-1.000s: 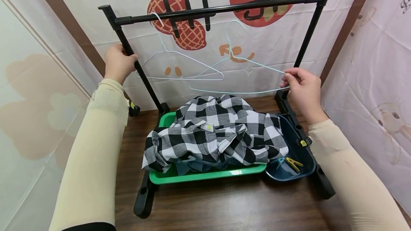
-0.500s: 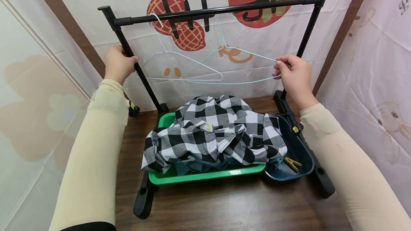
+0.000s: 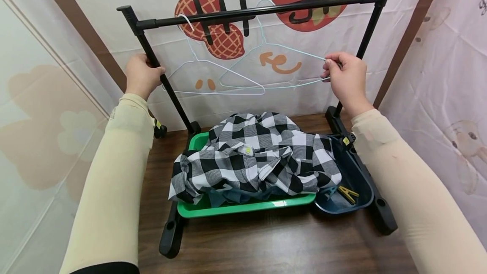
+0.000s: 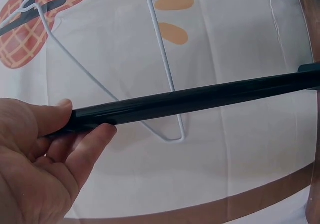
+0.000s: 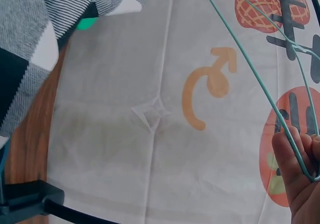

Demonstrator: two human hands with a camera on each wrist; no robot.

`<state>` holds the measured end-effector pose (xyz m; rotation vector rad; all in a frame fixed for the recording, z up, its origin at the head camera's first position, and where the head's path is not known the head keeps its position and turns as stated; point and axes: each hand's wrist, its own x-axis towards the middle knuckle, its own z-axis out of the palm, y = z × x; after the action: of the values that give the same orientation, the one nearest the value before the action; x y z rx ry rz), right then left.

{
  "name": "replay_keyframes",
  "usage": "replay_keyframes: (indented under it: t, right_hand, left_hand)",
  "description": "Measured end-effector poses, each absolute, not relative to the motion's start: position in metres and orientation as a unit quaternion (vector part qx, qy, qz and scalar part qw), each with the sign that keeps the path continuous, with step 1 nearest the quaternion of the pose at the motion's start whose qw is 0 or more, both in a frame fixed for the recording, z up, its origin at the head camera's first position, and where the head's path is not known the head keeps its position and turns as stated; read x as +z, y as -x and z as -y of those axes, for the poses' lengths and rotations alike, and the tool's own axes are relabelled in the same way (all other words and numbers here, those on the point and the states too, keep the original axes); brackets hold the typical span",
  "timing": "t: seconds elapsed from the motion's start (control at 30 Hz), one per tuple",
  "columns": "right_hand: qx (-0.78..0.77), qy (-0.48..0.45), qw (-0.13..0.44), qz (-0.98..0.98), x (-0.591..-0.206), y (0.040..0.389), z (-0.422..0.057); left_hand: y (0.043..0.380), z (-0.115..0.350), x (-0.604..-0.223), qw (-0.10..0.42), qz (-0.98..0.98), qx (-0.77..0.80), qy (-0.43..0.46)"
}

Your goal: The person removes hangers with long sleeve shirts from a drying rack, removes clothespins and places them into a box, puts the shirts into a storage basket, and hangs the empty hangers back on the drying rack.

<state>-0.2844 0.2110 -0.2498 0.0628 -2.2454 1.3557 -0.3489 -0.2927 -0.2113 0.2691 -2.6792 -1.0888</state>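
My left hand (image 3: 143,77) grips the left post of a black clothes rack (image 3: 243,13); in the left wrist view, thumb and fingers wrap the post (image 4: 200,100). With my right hand (image 3: 347,77) I pinch the right corner of a light blue wire hanger (image 3: 291,48). Its hook rises behind the rack's top bar and shows above it. A white wire hanger (image 3: 228,71) hangs from the bar's left part, and the blue one overlaps it in the head view. In the right wrist view, my right fingers (image 5: 292,159) hold the blue hanger's corner.
Below the bar, a black-and-white checked shirt (image 3: 262,155) lies heaped over a green tray (image 3: 247,209), with dark blue cloth (image 3: 232,196) beneath. To its right a navy tray (image 3: 361,189) holds a yellow clothespin (image 3: 348,195) and a blue one. A printed curtain stands behind.
My right hand has moved up and slightly left with the blue hanger, whose hook rose from below the bar to above it. The left hand stays on the post.
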Motion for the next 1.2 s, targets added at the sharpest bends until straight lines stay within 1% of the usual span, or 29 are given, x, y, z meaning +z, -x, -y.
replay_keyframes:
  t: [0.13,0.5,0.83,1.2]
  right_hand:
    - [0.501,-0.023,0.266,0.823,-0.244,0.286,-0.212]
    - [0.512,-0.026,0.27,0.815,-0.231,0.278,-0.216]
    - [0.483,-0.055,0.299,0.822,-0.241,0.267,-0.216]
    - [0.469,-0.06,0.304,0.827,-0.253,0.264,-0.218]
  left_hand:
    - [0.348,0.291,-0.211,0.118,0.916,-0.373,-0.093]
    - [0.349,0.29,-0.213,0.116,0.913,-0.381,-0.09]
    - [0.35,0.293,-0.216,0.112,0.912,-0.385,-0.087]
    - [0.35,0.294,-0.217,0.106,0.912,-0.387,-0.086]
